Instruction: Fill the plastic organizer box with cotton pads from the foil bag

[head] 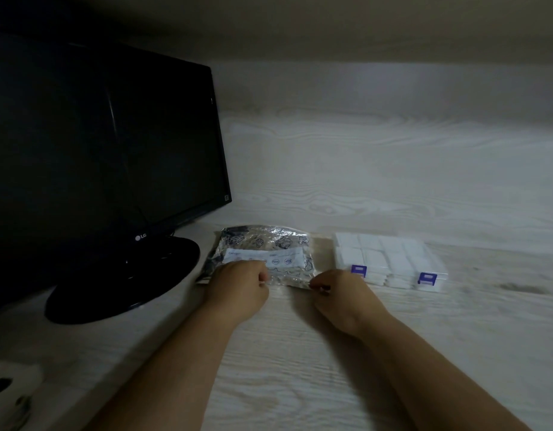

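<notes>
Foil bag (pixel 262 253) flat on the table (pixel 300 368), label side up, near edge turned toward the person, just left of the plastic organizer box (pixel 390 259). Left hand (pixel 238 287) curled, pinching the near edge of the foil bag about midway along. Right hand (pixel 337 297) curled too, nipping the near right corner. Likely reason for the two-point hold: pulling the seal apart, or steadying one side while working the other open. Cannot tell whether the mouth is open or sealed; edge crumpled and shiny, detail lost in dim light.

Plastic organizer box resting on the table, near the bag but apart from it, lid seemingly down, two purple latches (pixel 358 270) facing the person. Set close, probably to keep the carry from bag to box short. Compartments showing white throughout; pads inside or merely pale plastic, not clear. No cotton pads seen outside the bag.

Around: dark monitor (pixel 107 144) at left, its round stand base (pixel 122 275) just beside the bag's left edge. Pale object (pixel 7 387) at lower left, unidentifiable. Wood-grain panel (pixel 378 157) behind.

In the way: latches probably to be undone and lid lifted before any filling. Stand base crowding the bag's left side. Right hand sitting just in front of the box's near left corner.
</notes>
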Demonstrator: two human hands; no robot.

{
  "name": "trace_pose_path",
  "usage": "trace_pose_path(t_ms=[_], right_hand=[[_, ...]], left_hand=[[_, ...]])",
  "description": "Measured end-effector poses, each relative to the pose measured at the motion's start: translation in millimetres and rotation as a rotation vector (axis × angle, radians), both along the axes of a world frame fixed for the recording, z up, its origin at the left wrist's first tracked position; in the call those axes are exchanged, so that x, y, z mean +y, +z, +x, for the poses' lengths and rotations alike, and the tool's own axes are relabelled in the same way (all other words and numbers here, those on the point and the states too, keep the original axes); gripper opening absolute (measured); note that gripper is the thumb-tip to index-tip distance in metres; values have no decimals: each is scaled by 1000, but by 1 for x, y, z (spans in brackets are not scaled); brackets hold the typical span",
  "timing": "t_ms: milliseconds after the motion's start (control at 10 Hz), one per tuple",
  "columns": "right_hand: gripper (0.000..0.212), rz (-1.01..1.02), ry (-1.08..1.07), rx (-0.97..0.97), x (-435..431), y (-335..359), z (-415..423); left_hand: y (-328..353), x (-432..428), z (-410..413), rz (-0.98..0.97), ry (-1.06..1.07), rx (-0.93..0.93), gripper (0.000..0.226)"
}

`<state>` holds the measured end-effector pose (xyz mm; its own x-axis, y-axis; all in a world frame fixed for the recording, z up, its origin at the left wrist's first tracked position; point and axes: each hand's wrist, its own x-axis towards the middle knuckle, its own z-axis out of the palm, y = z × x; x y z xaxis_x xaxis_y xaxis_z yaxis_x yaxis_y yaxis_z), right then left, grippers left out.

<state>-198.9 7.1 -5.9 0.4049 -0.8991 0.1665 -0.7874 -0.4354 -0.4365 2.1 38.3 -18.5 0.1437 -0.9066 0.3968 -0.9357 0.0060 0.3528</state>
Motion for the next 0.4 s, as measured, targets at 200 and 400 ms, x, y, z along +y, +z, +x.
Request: trace_pose_path(t_ms=[200,400], right_hand=[[30,-46,19,-24,3,1,-2],[32,-3,-88,-227,7,2,-9]], left_hand=[[-5,-3,2,-61,-86,-20,8],[-5,-4,-5,-131,-73,365,15]])
